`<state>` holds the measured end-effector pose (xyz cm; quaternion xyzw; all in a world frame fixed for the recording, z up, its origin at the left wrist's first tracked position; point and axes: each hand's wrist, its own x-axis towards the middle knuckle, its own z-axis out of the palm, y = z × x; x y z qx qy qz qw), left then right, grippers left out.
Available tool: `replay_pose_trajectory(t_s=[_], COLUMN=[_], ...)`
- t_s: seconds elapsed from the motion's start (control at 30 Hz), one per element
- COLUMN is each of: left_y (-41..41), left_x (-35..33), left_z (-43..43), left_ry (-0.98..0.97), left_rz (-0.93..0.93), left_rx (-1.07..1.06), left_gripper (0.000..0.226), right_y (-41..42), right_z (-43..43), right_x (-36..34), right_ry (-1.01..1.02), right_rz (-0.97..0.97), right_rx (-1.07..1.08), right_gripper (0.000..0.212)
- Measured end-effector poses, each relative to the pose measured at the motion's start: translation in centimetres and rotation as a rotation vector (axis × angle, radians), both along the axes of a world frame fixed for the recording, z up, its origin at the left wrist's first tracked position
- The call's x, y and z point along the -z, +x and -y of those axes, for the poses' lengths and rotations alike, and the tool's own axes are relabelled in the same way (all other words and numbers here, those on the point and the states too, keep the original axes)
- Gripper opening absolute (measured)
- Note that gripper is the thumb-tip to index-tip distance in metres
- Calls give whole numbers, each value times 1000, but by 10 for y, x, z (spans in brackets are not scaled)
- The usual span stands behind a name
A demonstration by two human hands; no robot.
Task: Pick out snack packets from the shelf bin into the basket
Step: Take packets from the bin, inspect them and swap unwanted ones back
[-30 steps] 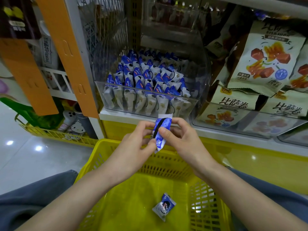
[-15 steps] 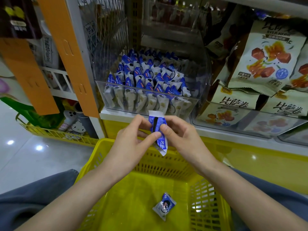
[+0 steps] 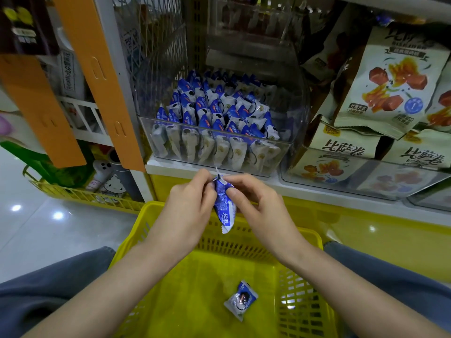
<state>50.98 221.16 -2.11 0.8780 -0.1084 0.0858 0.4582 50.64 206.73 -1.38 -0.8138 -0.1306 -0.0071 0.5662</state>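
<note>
Right above the yellow plastic mesh basket [image 3: 244, 242], both hands pinch one small blue-and-white foil snack packet [image 3: 223, 208] by its top. The left hand [image 3: 188, 211] grips from 9 o'clock and the right hand [image 3: 258, 211] from 3 o'clock, so the packet hangs upright. A second matching packet [image 3: 240, 300] lies on the basket floor at 6 o'clock. The clear plastic shelf bin [image 3: 292, 113] at 12 o'clock is packed with more.

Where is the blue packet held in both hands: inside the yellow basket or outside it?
Outside. The left hand and right hand pinch the packet above the basket rim.
</note>
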Motion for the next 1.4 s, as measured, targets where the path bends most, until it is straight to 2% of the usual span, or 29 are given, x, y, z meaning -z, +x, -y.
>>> replay_pose_trajectory(t_s=[0.17,0.3,0.37,0.47,0.57,0.67,0.73,0.8,0.87,0.97,1.1,1.23,1.4], left_y=[-1,-4,-3,-2,-4,-3,-2,0,0,1,7,11,32], left_x=[1,1,0,-3,-7,-6,-4,-5,-8,-9,-13,-28,-52], left_z=[7,9,8,8,11,12,12,11,10,7,0,-6,-20], left_ry=[-97,-118,-127,-332,-614,-644,-658,-714,-772,-683,-677,-712,-361], left_rz=[-104,-154,-173,-326,-495,-480,-472,-491,-505,-442,-464,-440,-33], left_rx=[7,82,94,122,173,105,42,7,3,-37,-28,27,-71], left_gripper=[11,34,35,30,20,14,21,25,26,27,28,22,17], right_y=[4,7,7,10,10,5,3,3,3,2,0,-1,9], right_z=[1,2,2,5,7,3,2,3,4,7,10,10,8], right_x=[2,3,5,6,6,7,7,3,-2,-10,-17,-27,-48], right_ry=[88,168,177,149,-3,-158,-184,-146,2,154,162,142,68], right_rz=[-90,-159,-166,-147,-85,4,-48,-157,-266,-332,-361,-254,-46], right_rx=[70,102,91,115,156,129,99,55,20,10,-7,14,62], right_gripper=[17,20,20,15,35,56,61,49,32,27,26,20,15])
